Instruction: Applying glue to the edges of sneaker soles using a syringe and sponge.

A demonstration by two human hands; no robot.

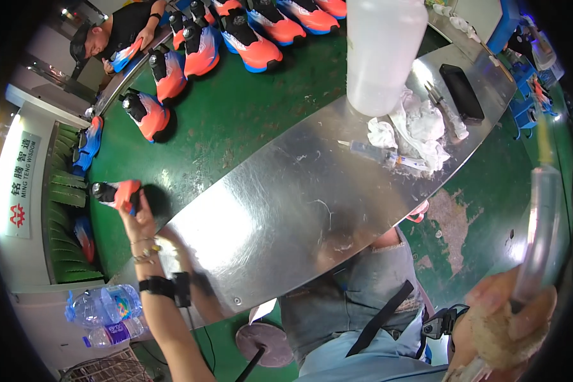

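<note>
My left hand [139, 219], at the table's left end, is closed on the rear of an orange, white and blue running shoe [126, 192] with a dark last in its collar. At the lower right my raised right hand [490, 296] grips a clear syringe [541, 216] whose yellowish tip points up. Against that palm is a rough, brownish-white wad [509, 337]; its kind is unclear. A second syringe [369, 151] lies on the steel worktop beside crumpled white tissue [420, 127].
A steel worktop [254, 216] spans the middle beside a green surface [254, 114] with several orange shoes [254, 44]. On the steel stand a translucent bottle [382, 63], a black phone [461, 92] and a brush-like tool [449, 111]. A co-worker [118, 35] holds a shoe. Plastic bottles [108, 304] lie lower left.
</note>
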